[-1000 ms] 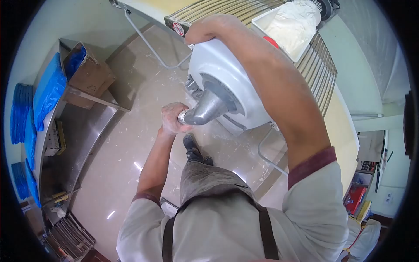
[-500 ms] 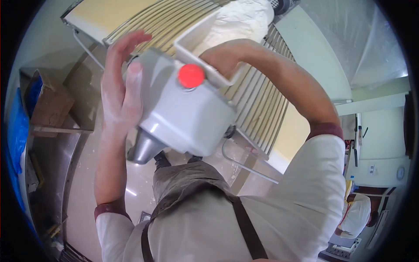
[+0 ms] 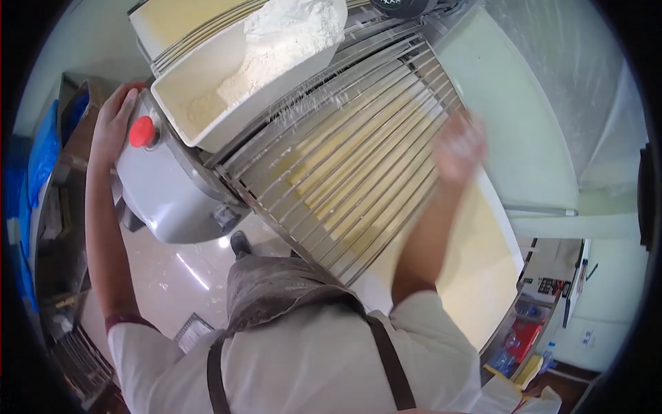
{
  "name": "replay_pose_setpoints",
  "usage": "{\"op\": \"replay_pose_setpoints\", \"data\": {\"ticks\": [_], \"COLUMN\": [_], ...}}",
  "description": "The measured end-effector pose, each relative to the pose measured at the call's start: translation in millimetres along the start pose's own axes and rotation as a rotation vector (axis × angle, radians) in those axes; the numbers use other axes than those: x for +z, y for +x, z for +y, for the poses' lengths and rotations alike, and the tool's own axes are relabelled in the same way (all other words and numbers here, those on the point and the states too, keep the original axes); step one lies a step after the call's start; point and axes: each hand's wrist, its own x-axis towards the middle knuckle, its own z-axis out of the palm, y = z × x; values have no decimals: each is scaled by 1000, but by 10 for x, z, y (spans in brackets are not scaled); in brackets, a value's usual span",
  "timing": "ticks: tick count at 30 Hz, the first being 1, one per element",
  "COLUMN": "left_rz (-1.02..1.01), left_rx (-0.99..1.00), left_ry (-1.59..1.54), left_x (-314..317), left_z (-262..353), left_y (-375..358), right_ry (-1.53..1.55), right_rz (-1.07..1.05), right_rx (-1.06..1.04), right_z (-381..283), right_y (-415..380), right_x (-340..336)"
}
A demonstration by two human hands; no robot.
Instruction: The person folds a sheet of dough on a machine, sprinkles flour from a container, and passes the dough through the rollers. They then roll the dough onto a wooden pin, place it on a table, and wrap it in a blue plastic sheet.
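My left hand (image 3: 116, 117) rests at the outer edge of the grey machine housing (image 3: 172, 183), left of a red knob (image 3: 143, 132). Its fingers lie along the far edge and look extended, thumb apart. Over the right side of the wire guard (image 3: 365, 200), my right hand (image 3: 460, 148) is smeared by motion, so its fingers cannot be read. Under the guard lies a pale yellow sheet of dough (image 3: 372, 159). White streaks of flour (image 3: 296, 114) show across the guard's left part. A white tray (image 3: 169, 90) holds a heap of flour (image 3: 289, 41) beside the housing.
Yellowish belt (image 3: 476, 276) extends toward the lower right. A second belt (image 3: 162, 27) lies beyond the tray. At left stands a shelf with blue plastic (image 3: 45, 159) and a cardboard box (image 3: 81, 131). A pale panel (image 3: 517, 103) rises at right.
My right hand has left the flour tray and swung right over the guard. The left hand has come down onto the housing edge. The view has shifted, showing more of the guard and dough.
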Motion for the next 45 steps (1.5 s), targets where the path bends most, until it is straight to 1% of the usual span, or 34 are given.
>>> {"op": "replay_pose_setpoints", "data": {"ticks": [3, 4, 5, 6, 8, 10, 11, 12, 13, 14, 15, 16, 17, 18, 20, 22, 23, 24, 25, 26, 27, 28, 29, 30, 31, 32, 34, 35, 36, 38, 39, 40, 42, 45], "left_rz": [7, 32, 43, 42, 21, 49, 67, 105, 71, 119, 163, 139, 201, 218, 211, 203, 247, 291, 334, 411, 493, 580, 603, 617, 551, 480, 213, 115, -99, -294, -335, -381, -295, -119], "left_rx": [-5, 10, -1, -6, -1, -34, -49, -37, -83, -19, 49, 35, 100, 90, 56, 18, 76, 120, 158, 143, 209, 277, 264, 241, 255, 268, 368, 552, 465, 280, 254, 229, 138, -6], "left_ry": [78, 151, 199, 246, 255, 218, 201, 186, 193, 243, 291, 342, 439, 441, 414, 368, 353, 337, 324, 205, 162, 115, 27, -55, -70, -88, -261, -235, -164, -100, -29, 42, 183, 221], "left_x": [6, 1, -19, -37, -42, -18, -21, 22, 44, 104, 186, 199, 221, 218, 269, 241, 258, 300, 330, 423, 489, 583, 696, 843, 1040, 1287, 1900, 2252, 2467, 2993, 3164, 3342, 3783, 4292], "left_z": [-67, -65, -106, -183, -314, -351, -334, -223, -234, -129, 21, 114, -28, -21, 67, 253, 247, 188, 147, 412, 450, 472, 542, 650, 886, 1151, 1475, 1504, 1631, 1742, 1891, 2060, 2396, 2661], "left_y": [49, 59, 77, 116, 174, 105, 47, -105, -207, -355, -487, -540, -527, -516, -635, -704, -787, -968, -1211, -1594, -1917, -2198, -2470, -2761, -3035, -3272, -3675, -3829, -4031, -4484, -4604, -4681, -4692, -4403], "right_ry": [-939, -1224, -1416, -1558, -1840, -2237, -2396, -2355, -2216, -1966, -1840, -1807, -1771, -1767, -1863, -2139, -2314, -2389, -2357, -2206, -1786, -1566, -1902, -1832, -1804, -1807, -1852, -1881, -1905, -1994, -2060, -2252, -2575, -2624], "right_rz": [823, 1050, 1185, 1176, 1003, 594, 347, 367, 514, 735, 935, 1120, 1215, 1203, 1012, 679, 445, 287, 310, 447, 738, 801, 975, 1213, 1258, 1221, 1072, 992, 917, 728, 605, 339, -223, -511], "right_rx": [-670, -782, -800, -696, -359, 14, 118, 89, 11, -134, -387, -604, -721, -718, -487, -119, 20, 84, 74, 9, -42, -432, -795, -860, -823, -734, -460, -295, -125, 236, 399, 360, 175, 500], "right_z": [-1798, -2160, -2258, -2127, -1305, -454, -287, -444, -862, -1401, -1998, -2476, -2639, -2550, -1777, -878, -586, -563, -846, -1297, -1739, -2379, -3384, -3501, -3385, -3194, -2578, -2221, -1894, -1435, -1301, -1250, -1212, -1526], "right_y": [-1430, -1863, -2127, -2192, -2009, -1846, -1897, -1998, -2135, -2334, -2597, -2809, -2870, -2880, -2753, -2754, -2885, -3084, -3334, -3615, -3910, -4405, -4962, -4868, -4709, -4555, -4196, -4039, -3934, -3851, -3848, -3905, -3966, -3667], "right_x": [-760, -869, -932, -1038, -1216, -1357, -1382, -1381, -1332, -1285, -1383, -1421, -1326, -1278, -1232, -1225, -1214, -1181, -1160, -1083, -817, -1258, -2087, -1404, -1105, -1071, -1065, -1018, -900, -673, -609, -903, -1449, -1664]}}
